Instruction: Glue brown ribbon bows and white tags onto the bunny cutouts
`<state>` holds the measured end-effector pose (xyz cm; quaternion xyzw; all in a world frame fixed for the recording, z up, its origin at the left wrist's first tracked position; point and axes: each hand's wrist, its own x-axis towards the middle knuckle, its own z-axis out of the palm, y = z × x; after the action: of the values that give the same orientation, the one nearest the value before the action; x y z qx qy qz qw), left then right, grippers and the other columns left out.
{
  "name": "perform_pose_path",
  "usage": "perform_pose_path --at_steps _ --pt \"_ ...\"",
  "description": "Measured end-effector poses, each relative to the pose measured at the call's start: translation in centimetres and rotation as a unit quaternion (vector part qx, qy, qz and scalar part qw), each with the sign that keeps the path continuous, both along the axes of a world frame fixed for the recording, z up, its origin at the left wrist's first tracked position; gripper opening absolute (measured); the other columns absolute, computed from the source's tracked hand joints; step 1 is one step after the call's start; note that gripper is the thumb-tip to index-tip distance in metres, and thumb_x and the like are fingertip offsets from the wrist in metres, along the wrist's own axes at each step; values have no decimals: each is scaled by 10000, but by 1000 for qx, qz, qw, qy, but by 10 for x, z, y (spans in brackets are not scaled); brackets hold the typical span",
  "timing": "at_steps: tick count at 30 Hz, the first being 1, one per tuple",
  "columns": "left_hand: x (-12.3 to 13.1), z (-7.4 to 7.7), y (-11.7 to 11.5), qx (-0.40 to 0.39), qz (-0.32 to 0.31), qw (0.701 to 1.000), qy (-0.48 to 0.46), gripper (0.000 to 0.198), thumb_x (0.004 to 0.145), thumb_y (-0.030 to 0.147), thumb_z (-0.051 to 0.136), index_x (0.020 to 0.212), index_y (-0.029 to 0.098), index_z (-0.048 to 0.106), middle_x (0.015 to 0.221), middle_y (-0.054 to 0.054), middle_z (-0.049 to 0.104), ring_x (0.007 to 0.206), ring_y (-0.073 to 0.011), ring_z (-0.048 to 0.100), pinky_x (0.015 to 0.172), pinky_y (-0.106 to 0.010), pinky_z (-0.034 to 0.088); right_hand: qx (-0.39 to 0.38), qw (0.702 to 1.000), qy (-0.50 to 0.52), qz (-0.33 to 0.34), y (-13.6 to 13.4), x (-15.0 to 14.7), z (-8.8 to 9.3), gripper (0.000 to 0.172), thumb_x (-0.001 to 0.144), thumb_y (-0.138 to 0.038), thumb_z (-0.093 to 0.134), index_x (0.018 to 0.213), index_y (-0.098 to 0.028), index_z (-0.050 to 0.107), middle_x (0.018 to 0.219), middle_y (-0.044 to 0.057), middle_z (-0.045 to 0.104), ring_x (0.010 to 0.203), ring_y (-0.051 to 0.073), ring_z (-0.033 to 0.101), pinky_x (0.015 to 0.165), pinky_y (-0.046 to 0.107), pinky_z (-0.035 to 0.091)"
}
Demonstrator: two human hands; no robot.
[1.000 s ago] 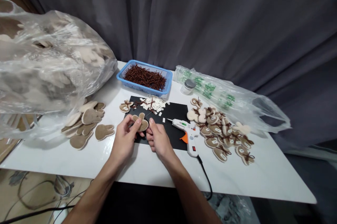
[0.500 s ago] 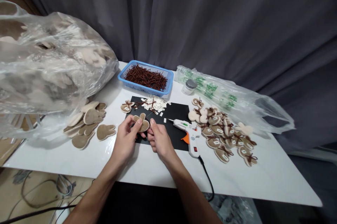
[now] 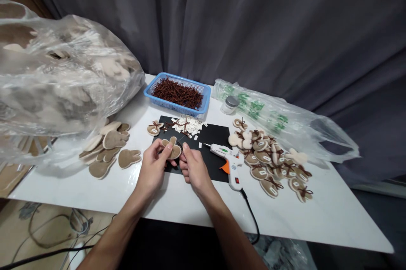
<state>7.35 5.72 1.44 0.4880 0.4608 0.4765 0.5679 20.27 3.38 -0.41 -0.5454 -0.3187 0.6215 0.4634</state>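
Observation:
Between the fingers and thumb of my left hand (image 3: 154, 164) is a small brown plush rabbit-head piece (image 3: 173, 151) with a pale edge, its ears pointing up. Close beside it, my right hand (image 3: 194, 164) is closed in a pinch on a thin dark tool that looks like tweezers (image 3: 179, 144); most of it is hidden by the fingers. Both hands are over a black mat (image 3: 215, 134). On the mat lie a heap of small white labels (image 3: 189, 125) and several brown bows (image 3: 184, 123). A white hot glue gun (image 3: 226, 151) lies right of my hands, its nozzle pointing left.
A blue basket (image 3: 149, 93) of brown bows stands behind the mat, near a grey-lidded jar (image 3: 229, 105). Left are plain rabbit pieces (image 3: 114, 139) and a big plastic bag (image 3: 69, 67). Right are labelled rabbits with bows (image 3: 264, 158) and a clear bag (image 3: 304, 122).
The view has shifted slightly, so everything sits a little further right. Both hands keep their hold, with the rabbit piece and the tool almost unmoved between them.

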Motion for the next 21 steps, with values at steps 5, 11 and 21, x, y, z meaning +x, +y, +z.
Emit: perform_pose_path --at_steps 5,11,21 --pt "0 -1 0 1 5 1000 -8 499 852 638 844 750 208 612 682 26 654 562 -127 608 548 -240 476 0 1000 -4 -8 1 0 1 785 720 -1034 560 660 -274 371 523 -123 245 441 43 131 377 194 97" --pt "0 -1 0 -2 -3 1000 -6 520 850 659 838 741 207 605 675 24 658 545 -128 619 533 -240 467 1 1000 -12 -8 0 0 3 756 750 -1000 571 662 -275 377 527 -124 243 443 48 139 381 203 98" --pt "-4 4 -1 -2 6 1000 0 522 851 654 842 750 200 605 651 33 646 527 -131 642 537 -240 446 20 998 -56 -12 -2 1 -1 684 894 -926 454 693 -275 394 548 -106 297 465 82 195 449 243 182"
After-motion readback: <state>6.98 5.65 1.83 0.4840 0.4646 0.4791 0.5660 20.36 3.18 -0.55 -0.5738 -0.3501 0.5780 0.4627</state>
